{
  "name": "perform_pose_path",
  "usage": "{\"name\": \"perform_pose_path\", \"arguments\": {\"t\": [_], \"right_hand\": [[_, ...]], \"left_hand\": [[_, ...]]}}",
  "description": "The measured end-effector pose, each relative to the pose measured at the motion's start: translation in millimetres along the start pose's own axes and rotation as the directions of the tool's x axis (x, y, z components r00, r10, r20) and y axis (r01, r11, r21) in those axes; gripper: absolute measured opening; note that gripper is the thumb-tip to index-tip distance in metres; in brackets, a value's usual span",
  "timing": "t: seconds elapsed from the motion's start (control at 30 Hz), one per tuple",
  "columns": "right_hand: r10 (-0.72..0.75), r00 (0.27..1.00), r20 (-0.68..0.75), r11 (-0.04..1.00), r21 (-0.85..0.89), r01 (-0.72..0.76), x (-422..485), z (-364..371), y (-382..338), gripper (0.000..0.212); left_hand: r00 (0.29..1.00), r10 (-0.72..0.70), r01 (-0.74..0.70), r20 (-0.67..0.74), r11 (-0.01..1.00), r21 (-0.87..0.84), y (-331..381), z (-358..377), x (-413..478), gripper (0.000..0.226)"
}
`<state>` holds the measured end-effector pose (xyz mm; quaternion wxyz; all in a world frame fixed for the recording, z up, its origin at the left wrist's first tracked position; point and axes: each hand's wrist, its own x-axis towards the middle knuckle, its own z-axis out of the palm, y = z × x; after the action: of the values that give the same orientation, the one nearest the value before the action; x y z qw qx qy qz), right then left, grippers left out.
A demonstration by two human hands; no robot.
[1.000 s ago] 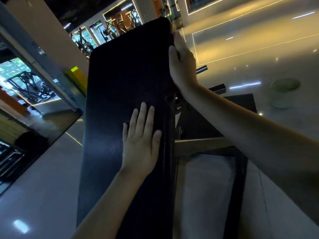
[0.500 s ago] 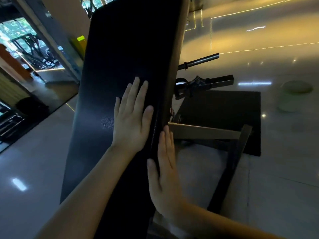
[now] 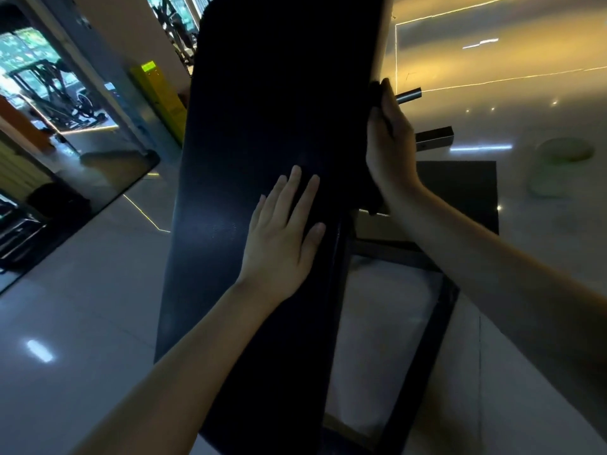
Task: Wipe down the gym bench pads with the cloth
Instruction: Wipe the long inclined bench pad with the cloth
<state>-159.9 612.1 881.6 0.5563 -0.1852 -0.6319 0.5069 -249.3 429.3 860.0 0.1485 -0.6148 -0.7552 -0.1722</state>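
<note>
Bench pad (image 3: 262,126) inclined, long axis running up and away. L hand (image 3: 279,234) flat on pad mid-face, fingers straight. R hand (image 3: 391,142) grips dark cloth (image 3: 374,198) against pad's right edge; stroke likely follows that edge.

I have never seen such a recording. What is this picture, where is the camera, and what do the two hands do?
No machine here: a person wears a camera on the head, so you look down along their arms. The long black surface is a gym bench pad. The left hand lies flat on it, holding nothing. The right hand is at the pad's right edge; something dark shows beside it, perhaps the cloth, too dim to tell. A pale bucket stands on the floor.
</note>
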Motion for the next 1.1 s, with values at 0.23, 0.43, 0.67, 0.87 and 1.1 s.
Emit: {"name": "perform_pose_path", "arguments": {"t": [0.23,0.43,0.67,0.87,1.1], "right_hand": [[0.062,0.996,0.065,0.997,0.032,-0.064,-115.0,8.1,8.2,0.052],[0.121,0.991,0.055,0.992,-0.045,-0.118,-237.5,22.1,16.8,0.048],[0.057,0.994,-0.089,0.998,0.013,-0.056,-173.0,31.6,10.9,0.049],[0.033,0.990,-0.136,0.998,-0.053,-0.040,-45.7,22.3,3.6,0.038],[0.031,0.990,-0.138,0.999,-0.012,-0.033,-97.2,27.6,6.1,0.048]], "left_hand": [[0.998,0.011,-0.013,-0.057,1.000,-0.025,2.2,17.1,-3.4,0.058],[0.988,0.022,-0.033,-0.152,0.997,-0.068,-0.1,26.6,-4.4,0.058],[0.966,0.040,-0.071,-0.254,0.991,-0.116,-4.6,30.7,-9.5,0.055],[0.961,0.041,-0.075,-0.275,0.990,-0.116,-4.4,28.4,-10.1,0.057],[0.957,0.059,-0.094,-0.285,0.990,-0.108,-6.5,32.3,-10.4,0.057]]}}
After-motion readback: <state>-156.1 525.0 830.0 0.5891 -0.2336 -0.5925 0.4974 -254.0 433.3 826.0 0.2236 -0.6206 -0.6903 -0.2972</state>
